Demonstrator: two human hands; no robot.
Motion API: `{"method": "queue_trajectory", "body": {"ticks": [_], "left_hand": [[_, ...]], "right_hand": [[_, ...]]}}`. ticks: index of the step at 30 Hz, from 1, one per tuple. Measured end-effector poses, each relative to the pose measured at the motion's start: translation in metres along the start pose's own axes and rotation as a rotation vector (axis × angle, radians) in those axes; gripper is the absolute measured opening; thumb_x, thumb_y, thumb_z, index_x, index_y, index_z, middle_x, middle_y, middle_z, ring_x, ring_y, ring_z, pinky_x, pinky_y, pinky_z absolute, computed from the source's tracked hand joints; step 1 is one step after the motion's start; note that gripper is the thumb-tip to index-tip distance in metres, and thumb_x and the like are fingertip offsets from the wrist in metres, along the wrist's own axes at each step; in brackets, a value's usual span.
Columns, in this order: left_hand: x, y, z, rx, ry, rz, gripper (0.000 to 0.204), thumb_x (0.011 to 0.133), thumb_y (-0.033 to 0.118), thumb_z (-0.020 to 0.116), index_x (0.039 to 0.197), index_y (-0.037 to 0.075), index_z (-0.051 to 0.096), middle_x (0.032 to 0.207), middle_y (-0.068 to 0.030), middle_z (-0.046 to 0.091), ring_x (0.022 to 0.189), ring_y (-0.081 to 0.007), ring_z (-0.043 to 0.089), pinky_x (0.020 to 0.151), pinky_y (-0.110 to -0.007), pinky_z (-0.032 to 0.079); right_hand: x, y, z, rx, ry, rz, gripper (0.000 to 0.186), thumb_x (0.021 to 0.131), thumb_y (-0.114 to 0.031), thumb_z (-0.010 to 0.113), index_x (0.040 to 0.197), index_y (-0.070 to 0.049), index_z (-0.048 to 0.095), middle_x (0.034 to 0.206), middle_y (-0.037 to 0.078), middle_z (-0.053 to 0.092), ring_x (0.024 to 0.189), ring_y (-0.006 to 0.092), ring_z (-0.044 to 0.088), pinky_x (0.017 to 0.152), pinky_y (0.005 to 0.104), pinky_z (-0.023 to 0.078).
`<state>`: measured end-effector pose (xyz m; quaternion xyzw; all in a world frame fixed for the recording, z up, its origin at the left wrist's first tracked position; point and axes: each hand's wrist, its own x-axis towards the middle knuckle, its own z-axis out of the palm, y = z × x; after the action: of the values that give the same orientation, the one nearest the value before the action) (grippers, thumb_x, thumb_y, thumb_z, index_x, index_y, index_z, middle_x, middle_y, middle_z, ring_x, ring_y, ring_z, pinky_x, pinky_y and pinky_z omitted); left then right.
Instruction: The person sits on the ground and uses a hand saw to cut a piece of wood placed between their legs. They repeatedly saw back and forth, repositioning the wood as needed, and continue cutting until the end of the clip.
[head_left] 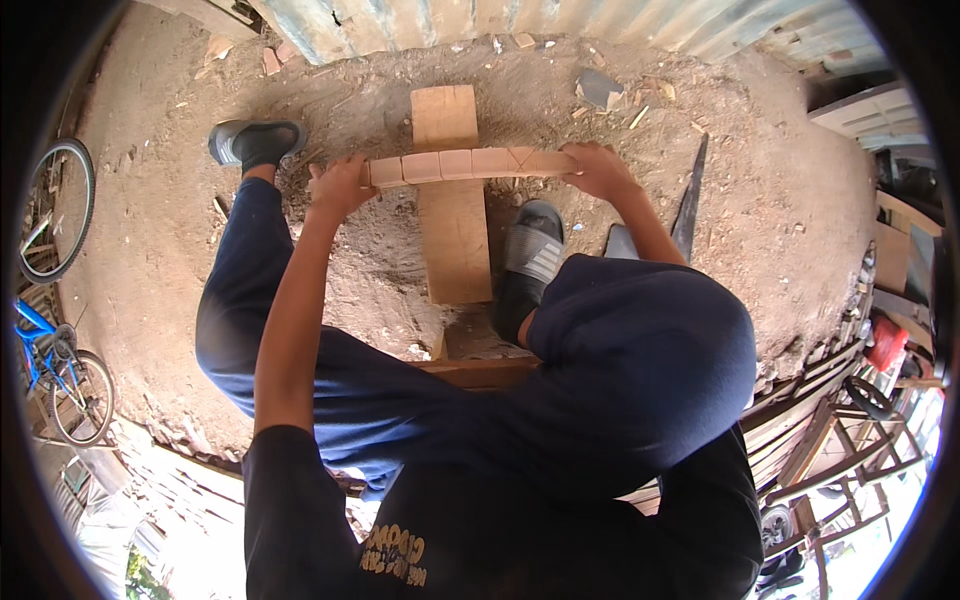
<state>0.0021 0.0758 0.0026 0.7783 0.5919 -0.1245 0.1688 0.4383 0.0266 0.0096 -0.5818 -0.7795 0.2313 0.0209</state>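
Observation:
I grip a long, slightly curved piece of pale wood (pixel 465 165) across my front, with cut lines dividing it into several blocks. My left hand (pixel 341 188) is closed on its left end; my right hand (pixel 598 172) is closed on its right end. The wood lies crosswise over a flat, light plank (pixel 452 245) stretched out between my feet; whether it rests on the plank or is held just above, I cannot tell. My right slippered foot (pixel 530 260) is beside the plank; my left foot (pixel 255 145) is farther out to the left.
A dark, tapered blade-like object (pixel 692 200) lies right of my right hand. Bicycles (pixel 55 350) stand at the left edge. Corrugated metal sheeting (pixel 430 25) runs along the back. Stacked timber (pixel 820 440) and a red object (pixel 885 342) are at the right. Wood scraps litter the dirt ground (pixel 760 250).

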Motion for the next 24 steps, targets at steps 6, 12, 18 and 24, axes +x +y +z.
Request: {"method": "queue_trajectory", "body": {"ticks": [6,12,18,24], "left_hand": [[0.0,-0.009,0.02,-0.071,0.0,0.062,0.052,0.071,0.03,0.079,0.114,0.013,0.055,0.11,-0.014,0.063,0.1,-0.0355,0.064,0.084,-0.048,0.052],[-0.01,-0.003,0.03,-0.167,0.096,0.049,0.056,0.074,0.028,0.077,0.121,0.014,0.05,0.117,-0.0153,0.06,0.104,-0.0375,0.061,0.087,-0.048,0.05],[-0.023,-0.003,0.026,-0.042,0.084,0.02,0.067,0.08,0.034,0.072,0.135,0.014,0.039,0.129,-0.0155,0.052,0.121,-0.0368,0.049,0.097,-0.064,0.035],[-0.023,-0.014,0.043,0.117,0.158,-0.09,0.074,0.083,0.046,0.066,0.142,0.016,0.033,0.132,-0.0137,0.049,0.125,-0.0347,0.045,0.094,-0.072,0.03]], "right_hand": [[-0.006,-0.002,-0.002,-0.203,0.077,0.096,0.041,0.079,-0.014,0.063,0.12,-0.014,0.059,0.118,0.009,0.061,0.116,0.0307,0.053,0.096,0.0459,0.041],[-0.019,0.008,-0.011,-0.139,0.156,0.154,0.042,0.079,-0.004,0.055,0.119,-0.015,0.06,0.12,0.009,0.061,0.118,0.0312,0.052,0.097,0.0455,0.045],[-0.014,-0.015,-0.012,-0.192,0.084,0.332,0.041,0.078,-0.005,0.058,0.118,-0.014,0.059,0.122,0.009,0.06,0.119,0.0331,0.05,0.098,0.0461,0.043],[-0.03,-0.029,0.004,-0.096,0.219,0.284,0.053,0.079,-0.01,0.063,0.131,-0.015,0.052,0.132,0.009,0.053,0.124,0.0329,0.046,0.102,0.0483,0.04]]}}
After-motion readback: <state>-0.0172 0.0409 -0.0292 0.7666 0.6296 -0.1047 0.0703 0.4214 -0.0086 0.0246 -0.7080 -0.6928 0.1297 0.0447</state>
